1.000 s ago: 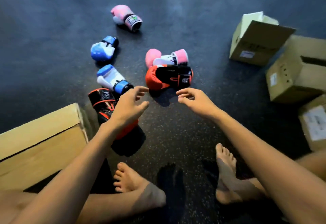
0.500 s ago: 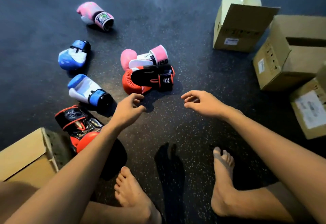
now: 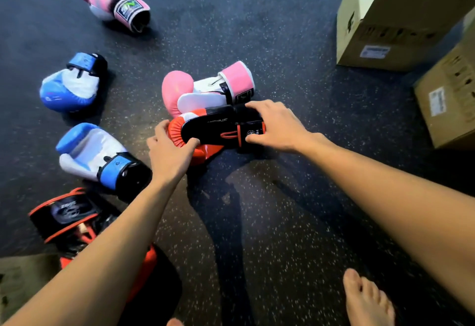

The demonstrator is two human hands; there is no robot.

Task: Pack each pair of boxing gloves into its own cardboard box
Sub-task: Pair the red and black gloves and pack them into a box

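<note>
Views: one, a wide-angle camera worn on the person's head.
Position: above and on the person's side of the red-and-black boxing glove (image 3: pixel 213 133).
Facing: forward and steeply down onto the dark speckled floor (image 3: pixel 257 223).
Nearness: close, since the left hand (image 3: pixel 171 156) and right hand (image 3: pixel 277 128) both reach that glove.
Framing: the glove sits just above centre. The cardboard boxes (image 3: pixel 401 25) to its far right are cut by the frame edge, and a bare foot (image 3: pixel 367 300) nearer the camera is cut by the bottom edge.
</note>
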